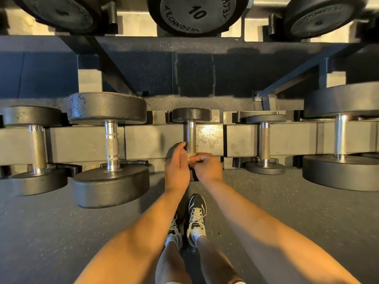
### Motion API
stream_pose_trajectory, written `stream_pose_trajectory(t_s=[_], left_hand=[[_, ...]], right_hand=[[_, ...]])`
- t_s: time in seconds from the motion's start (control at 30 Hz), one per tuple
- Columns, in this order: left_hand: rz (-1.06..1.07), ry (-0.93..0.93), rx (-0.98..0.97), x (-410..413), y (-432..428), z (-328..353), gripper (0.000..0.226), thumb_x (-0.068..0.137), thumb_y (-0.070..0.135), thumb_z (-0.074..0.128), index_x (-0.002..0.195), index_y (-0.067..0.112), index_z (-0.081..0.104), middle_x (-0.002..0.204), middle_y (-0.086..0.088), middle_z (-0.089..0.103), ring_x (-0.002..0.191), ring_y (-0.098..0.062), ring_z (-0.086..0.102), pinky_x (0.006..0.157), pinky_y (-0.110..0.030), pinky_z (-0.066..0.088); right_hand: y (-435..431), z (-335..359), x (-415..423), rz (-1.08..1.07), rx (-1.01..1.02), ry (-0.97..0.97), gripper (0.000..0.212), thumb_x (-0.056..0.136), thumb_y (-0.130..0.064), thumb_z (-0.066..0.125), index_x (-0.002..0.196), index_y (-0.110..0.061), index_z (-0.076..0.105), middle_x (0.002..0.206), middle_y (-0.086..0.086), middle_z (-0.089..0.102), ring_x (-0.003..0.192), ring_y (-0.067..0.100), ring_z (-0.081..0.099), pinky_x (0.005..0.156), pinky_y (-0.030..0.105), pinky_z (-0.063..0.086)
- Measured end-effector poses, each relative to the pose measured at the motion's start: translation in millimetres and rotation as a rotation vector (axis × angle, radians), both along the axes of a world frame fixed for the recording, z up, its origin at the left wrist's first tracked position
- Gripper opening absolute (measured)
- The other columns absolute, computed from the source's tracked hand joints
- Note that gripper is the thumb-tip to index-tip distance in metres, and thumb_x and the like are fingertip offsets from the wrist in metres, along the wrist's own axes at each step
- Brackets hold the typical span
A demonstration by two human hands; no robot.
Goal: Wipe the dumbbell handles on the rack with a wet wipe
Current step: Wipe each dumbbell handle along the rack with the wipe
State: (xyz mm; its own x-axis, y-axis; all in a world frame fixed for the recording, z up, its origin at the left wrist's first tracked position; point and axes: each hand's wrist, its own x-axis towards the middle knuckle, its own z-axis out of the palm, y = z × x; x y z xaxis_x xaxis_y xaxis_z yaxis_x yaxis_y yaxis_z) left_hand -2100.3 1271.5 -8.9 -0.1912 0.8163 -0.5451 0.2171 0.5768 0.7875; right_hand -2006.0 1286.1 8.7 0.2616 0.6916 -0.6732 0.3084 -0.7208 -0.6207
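Item: middle dumbbell (191, 115) on rack (88, 144). Our right hand (208, 167) pinches the wipe (191, 155) against the handle's (191, 136) near end; our left hand (176, 166) rests beside it, fingers straight.

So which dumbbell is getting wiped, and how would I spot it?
Find the lower rack rail crossing the middle of the view. Of the five lying across it, take the middle dumbbell, straight below the upper disc marked 10. Only there do the left hand and right hand meet, at its near end, the right pinching a wipe.
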Motion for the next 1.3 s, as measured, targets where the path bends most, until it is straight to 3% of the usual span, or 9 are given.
stream_pose_trajectory(t_s=[0.17,0.37,0.47,0.6,0.7,0.77,0.97,1.1,1.3], left_hand=[[-0.064,0.048,0.046,-3.1,-13.9,-11.2,0.035,0.108,0.045,0.032,0.137,0.049,0.051,0.133,0.006,0.058,0.127,-0.013,0.05,0.109,-0.039,0.043],[-0.119,0.094,0.081,-6.3,-20.9,-4.9,0.038,0.11,0.041,0.029,0.139,0.036,0.053,0.136,0.009,0.056,0.128,-0.007,0.043,0.109,-0.03,0.035],[-0.124,0.116,0.082,-8.5,-23.9,-0.9,0.037,0.11,0.039,0.029,0.138,0.035,0.054,0.129,0.015,0.055,0.122,-0.002,0.044,0.104,-0.023,0.033],[-0.111,0.116,0.08,-4.5,-23.9,-0.1,0.035,0.11,0.036,0.03,0.135,0.037,0.055,0.128,0.013,0.057,0.121,-0.004,0.047,0.104,-0.025,0.036],[-0.128,0.149,0.097,-5.4,-25.0,-3.8,0.037,0.11,0.036,0.029,0.138,0.032,0.054,0.133,0.009,0.057,0.122,-0.003,0.045,0.103,-0.024,0.034],[-0.135,0.155,0.101,-6.4,-24.6,-7.3,0.038,0.11,0.037,0.029,0.138,0.031,0.054,0.136,0.008,0.058,0.124,-0.005,0.047,0.104,-0.025,0.036],[-0.101,0.152,0.07,-1.9,-23.4,-7.9,0.04,0.11,0.039,0.028,0.14,0.029,0.052,0.137,0.002,0.058,0.127,-0.014,0.048,0.108,-0.034,0.039],[-0.083,0.118,0.036,-1.9,-22.8,-6.9,0.041,0.109,0.042,0.026,0.14,0.03,0.051,0.136,0.0,0.058,0.127,-0.018,0.05,0.109,-0.043,0.042],[-0.052,-0.002,0.016,-4.9,-22.8,1.7,0.041,0.111,0.037,0.028,0.148,0.029,0.045,0.143,0.002,0.053,0.133,-0.014,0.048,0.111,-0.033,0.039]], right_hand=[[9.1,1.8,5.0,0.006,-0.126,0.06,0.005,0.08,-0.015,0.08,0.084,-0.017,0.079,0.086,-0.003,0.076,0.086,0.012,0.07,0.078,0.021,0.054],[8.1,2.1,9.0,-0.005,-0.121,0.071,0.013,0.077,-0.008,0.082,0.083,-0.02,0.079,0.087,-0.005,0.077,0.088,0.01,0.07,0.09,0.03,0.057],[7.0,-0.4,17.2,-0.089,-0.08,0.027,0.022,0.077,0.0,0.08,0.086,-0.017,0.069,0.095,-0.001,0.07,0.093,0.016,0.067,0.09,0.034,0.058],[11.5,-1.4,26.1,-0.161,-0.027,0.006,0.022,0.082,0.004,0.073,0.086,-0.015,0.063,0.093,0.0,0.066,0.088,0.015,0.063,0.075,0.021,0.051],[12.7,-2.7,14.9,-0.198,0.019,0.001,0.014,0.088,-0.001,0.068,0.091,-0.014,0.065,0.094,0.0,0.066,0.088,0.015,0.061,0.08,0.027,0.05],[9.2,-5.3,6.9,-0.126,0.02,-0.014,0.014,0.093,-0.003,0.061,0.098,-0.015,0.067,0.1,0.001,0.069,0.092,0.017,0.062,0.079,0.028,0.05],[-1.7,1.9,8.4,0.039,0.021,-0.15,0.017,0.093,0.0,0.057,0.102,-0.01,0.067,0.1,0.003,0.068,0.086,0.013,0.059,0.053,0.006,0.034],[-3.5,11.3,0.1,0.086,0.073,-0.12,0.016,0.09,-0.004,0.063,0.097,-0.015,0.073,0.095,-0.002,0.071,0.082,0.009,0.061,0.059,0.008,0.039],[-3.5,8.7,-2.1,0.001,0.191,-0.146,0.016,0.094,-0.005,0.063,0.099,-0.017,0.073,0.1,-0.005,0.072,0.091,0.01,0.065,0.077,0.023,0.054]])
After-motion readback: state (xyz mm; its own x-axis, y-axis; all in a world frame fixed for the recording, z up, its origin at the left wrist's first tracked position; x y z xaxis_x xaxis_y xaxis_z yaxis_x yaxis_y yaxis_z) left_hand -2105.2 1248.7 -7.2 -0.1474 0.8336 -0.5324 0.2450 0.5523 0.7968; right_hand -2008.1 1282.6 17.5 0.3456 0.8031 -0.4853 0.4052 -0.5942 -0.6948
